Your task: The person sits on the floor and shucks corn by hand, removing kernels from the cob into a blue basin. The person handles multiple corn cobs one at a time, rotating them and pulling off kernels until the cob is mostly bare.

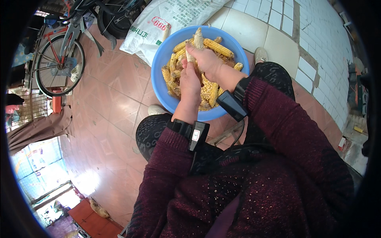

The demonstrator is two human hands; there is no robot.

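Both hands are over a blue plastic basin (157, 84) filled with yellow ears of corn (218, 48) and loose kernels (206, 92). My left hand (190, 81) grips the lower end of a pale, mostly stripped corn cob (190, 56). My right hand (209, 62) is closed around a second pale cob (198, 38), whose upper end points away from me. The right thumb lies across the top of the cob in my left hand. The two cobs are side by side, and my fingers hide their lower parts.
A white woven sack (175, 17) with printing lies flat beyond the basin, a bare cob (166, 32) on it. A bicycle (59, 59) stands at left on reddish floor tiles (110, 98). The basin sits between my knees. An animal (99, 209) lies by a red board at lower left.
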